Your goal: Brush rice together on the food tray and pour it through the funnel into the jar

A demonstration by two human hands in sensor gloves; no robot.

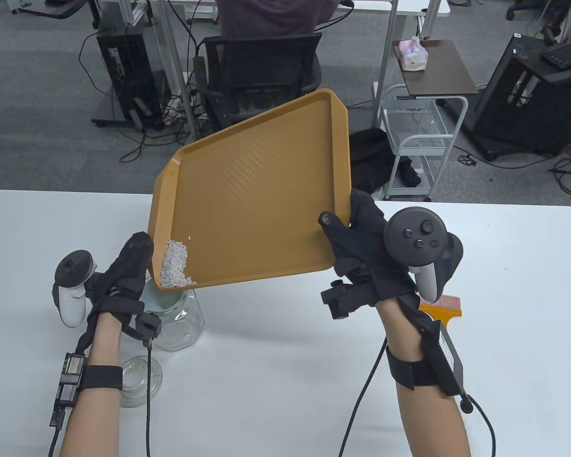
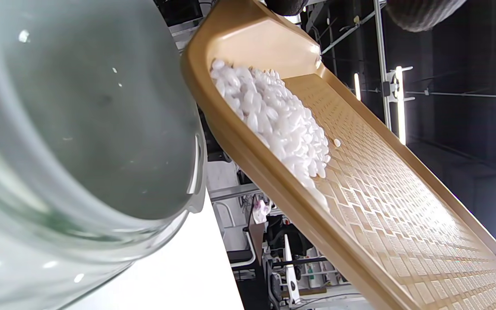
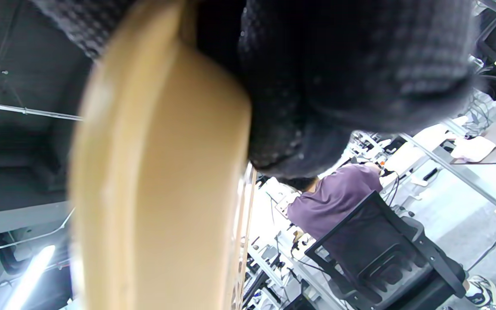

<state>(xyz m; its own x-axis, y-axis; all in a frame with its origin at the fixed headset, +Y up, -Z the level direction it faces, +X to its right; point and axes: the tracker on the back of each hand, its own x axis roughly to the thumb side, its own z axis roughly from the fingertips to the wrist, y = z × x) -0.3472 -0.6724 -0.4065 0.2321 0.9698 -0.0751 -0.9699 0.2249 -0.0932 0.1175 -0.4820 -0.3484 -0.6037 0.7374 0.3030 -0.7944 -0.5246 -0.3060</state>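
Black gloves (image 1: pixel 361 238), bare forearms (image 1: pixel 93 419), dangling cables (image 1: pixel 361 404).

Grey carpet (image 1: pixel 38 119), black chair (image 1: pixel 261 76), perhaps desks.

Surface: we see a white table (image 1: pixel 276 381) | by our left hand's fingers: a clear glass jar (image 1: pixel 178 319) stands on it | nearer the left wrist: a round glass lid (image 1: pixel 140 381) lies flat | behind our right hand's palm, away from its fingers: a brush (image 1: pixel 445 307) with an orange handle, mostly hidden
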